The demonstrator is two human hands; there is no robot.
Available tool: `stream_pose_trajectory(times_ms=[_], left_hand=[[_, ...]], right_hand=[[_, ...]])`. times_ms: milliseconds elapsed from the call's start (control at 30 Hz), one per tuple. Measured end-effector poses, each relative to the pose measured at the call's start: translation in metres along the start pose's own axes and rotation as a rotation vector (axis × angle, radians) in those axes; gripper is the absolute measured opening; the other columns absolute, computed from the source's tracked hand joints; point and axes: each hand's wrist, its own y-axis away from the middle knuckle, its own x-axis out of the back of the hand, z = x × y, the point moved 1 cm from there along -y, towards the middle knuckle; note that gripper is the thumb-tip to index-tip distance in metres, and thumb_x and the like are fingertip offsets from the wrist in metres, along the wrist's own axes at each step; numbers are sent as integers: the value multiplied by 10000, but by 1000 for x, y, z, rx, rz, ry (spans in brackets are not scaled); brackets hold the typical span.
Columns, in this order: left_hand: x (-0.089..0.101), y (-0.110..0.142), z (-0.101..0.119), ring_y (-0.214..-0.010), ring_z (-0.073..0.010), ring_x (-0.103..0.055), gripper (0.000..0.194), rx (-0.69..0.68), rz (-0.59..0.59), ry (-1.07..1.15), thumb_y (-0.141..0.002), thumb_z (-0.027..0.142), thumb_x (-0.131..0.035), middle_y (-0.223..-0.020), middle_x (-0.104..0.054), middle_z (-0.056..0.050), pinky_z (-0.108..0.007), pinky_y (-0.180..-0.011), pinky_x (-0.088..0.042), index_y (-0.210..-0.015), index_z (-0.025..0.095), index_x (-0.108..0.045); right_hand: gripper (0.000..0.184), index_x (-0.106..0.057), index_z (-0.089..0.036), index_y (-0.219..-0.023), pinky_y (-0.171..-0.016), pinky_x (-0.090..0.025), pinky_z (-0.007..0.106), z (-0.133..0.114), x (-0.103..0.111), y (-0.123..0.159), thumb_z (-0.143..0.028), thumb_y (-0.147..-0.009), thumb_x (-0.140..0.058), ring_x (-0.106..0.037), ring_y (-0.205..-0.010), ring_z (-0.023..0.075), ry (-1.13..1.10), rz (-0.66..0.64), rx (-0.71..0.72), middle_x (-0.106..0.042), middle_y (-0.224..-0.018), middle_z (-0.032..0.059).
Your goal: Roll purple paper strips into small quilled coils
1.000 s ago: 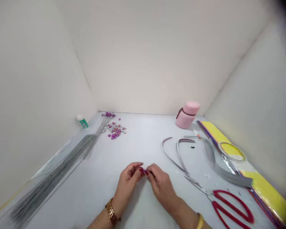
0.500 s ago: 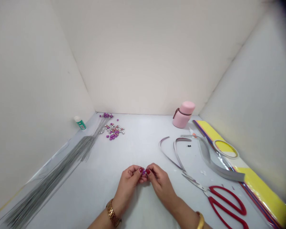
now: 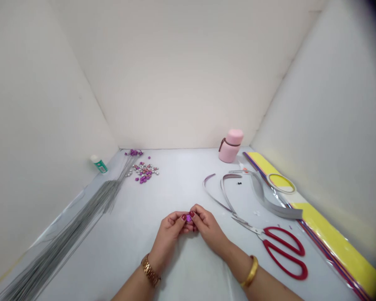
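A small purple folded paper star (image 3: pixel 189 218) is pinched between both hands, low in the middle of the view. My left hand (image 3: pixel 171 230) holds it by thumb and fingers from the left. From the other side, my right hand (image 3: pixel 208 228) grips the same star with its thumb and curled fingers. Part of the star is covered by the fingertips. Left of and beyond the hands lies a pile of purple, silver and reddish stars (image 3: pixel 146 171). Farther back, a cluster of purple stars (image 3: pixel 134 153) sits at the end of a bundle of thin grey wires (image 3: pixel 81 225).
Scissors with red handles (image 3: pixel 266 238) lie right of my right hand, beside curled paper strips (image 3: pixel 225 192) and a wide grey strip (image 3: pixel 278 209). A roll of tape (image 3: pixel 296 188) rests on yellow paper sheets (image 3: pixel 326 234). A pink bottle (image 3: pixel 230 146) and a green-white glue stick (image 3: pixel 99 164) stand farther back.
The purple star shows more clearly between my fingertips, and my fingers have shifted around it. The whole view has swung a little, moving the right-hand objects leftward.
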Motion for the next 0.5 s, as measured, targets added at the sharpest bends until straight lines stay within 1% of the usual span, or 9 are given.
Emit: stream_pose_trajectory(times_ms=[133,300,400,500], left_hand=[[0,0,-2,-615,-132,-600,186,8,-24,39,-757,272,-603,-667,-660,-76,-239,-627,-452,-781,93,-648],[-3,0,-4,-555,-142,-585,170,-41,-21,71,-766,273,-584,-582,-611,-29,-270,-595,-451,-710,116,-616],[-5,1,-3,-544,-143,-580,172,-52,-16,78,-777,279,-569,-570,-600,-17,-274,-586,-446,-720,123,-617],[-5,3,-1,-568,-142,-579,161,-26,-27,79,-763,269,-590,-595,-617,-25,-285,-621,-450,-799,122,-643]], right_hand=[[251,-426,-198,-708,-493,-350,210,0,-2,1,-405,-849,-411,-418,-499,95,-123,-14,-39,-429,-576,-57],[268,-413,-199,-714,-489,-345,205,-1,-9,3,-428,-854,-396,-419,-478,88,-239,-2,-78,-446,-565,-57],[290,-399,-201,-711,-476,-340,201,-2,-12,3,-452,-854,-378,-418,-464,86,-283,1,-98,-458,-557,-54],[295,-413,-193,-704,-477,-335,201,-2,-10,3,-454,-841,-412,-417,-464,84,-282,19,-103,-466,-553,-53]])
